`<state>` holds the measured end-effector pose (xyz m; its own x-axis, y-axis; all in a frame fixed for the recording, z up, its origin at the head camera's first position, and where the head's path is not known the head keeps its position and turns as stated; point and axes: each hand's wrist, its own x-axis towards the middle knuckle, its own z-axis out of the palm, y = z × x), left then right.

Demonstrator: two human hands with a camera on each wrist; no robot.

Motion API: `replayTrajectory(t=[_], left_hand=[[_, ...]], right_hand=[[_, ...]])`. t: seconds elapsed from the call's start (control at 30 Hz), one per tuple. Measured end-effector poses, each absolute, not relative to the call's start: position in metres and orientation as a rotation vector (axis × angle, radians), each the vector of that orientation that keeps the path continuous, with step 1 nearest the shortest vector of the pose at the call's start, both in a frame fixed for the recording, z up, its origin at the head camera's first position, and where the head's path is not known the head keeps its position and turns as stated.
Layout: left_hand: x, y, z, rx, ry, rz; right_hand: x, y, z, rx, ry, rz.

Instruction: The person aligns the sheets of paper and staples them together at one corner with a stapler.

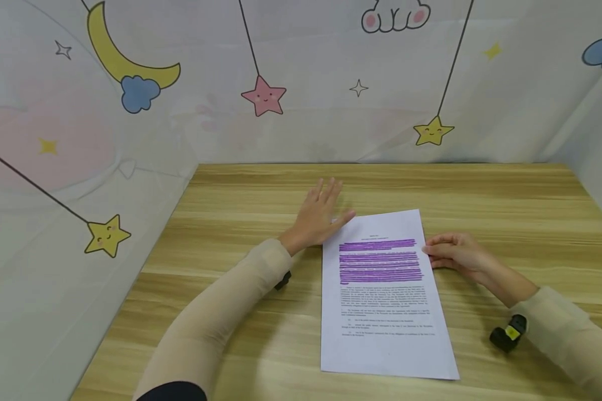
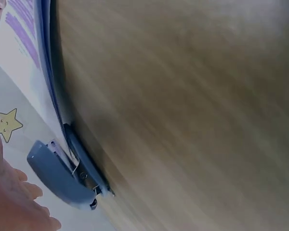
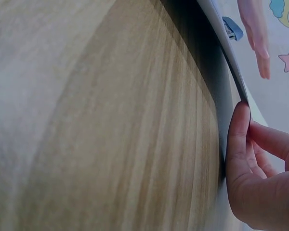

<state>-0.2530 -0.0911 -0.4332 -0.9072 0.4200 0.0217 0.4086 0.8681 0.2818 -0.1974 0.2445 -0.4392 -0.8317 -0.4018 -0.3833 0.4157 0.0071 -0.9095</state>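
Printed paper sheets [image 1: 386, 353], with purple marker over the upper lines, are on the wooden table. My right hand [image 1: 459, 257] pinches their right edge between thumb and fingers; the right wrist view shows that edge lifted off the table. Over the top left corner, my left hand [image 1: 317, 217] is spread with straight fingers, holding nothing. A dark blue-grey stapler [image 2: 61, 175] appears in the left wrist view, the sheets' corner between its upper and lower arms. That hand is apart from the stapler there. In the head view the stapler is hidden by the left hand.
The wood-grain table [image 1: 231, 200] reaches back to a white cloth [image 1: 311, 139] printed with stars, a moon and clouds. Cloth also hangs along the left and right sides. A black wrist camera [image 1: 506, 335] is on the right sleeve.
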Motion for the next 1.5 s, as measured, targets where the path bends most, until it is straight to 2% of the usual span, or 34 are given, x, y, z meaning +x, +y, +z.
replayTrajectory(t=[0.77,1.5], left_hand=[[-0.262,-0.081,-0.451,0.613,3.028,0.391],[-0.265,-0.072,-0.467,0.453,3.111,0.282]], right_hand=[[-0.201,0.246,-0.438,0.026,1.766,-1.824],[-0.201,0.244,-0.441,-0.012,1.774,-1.813]])
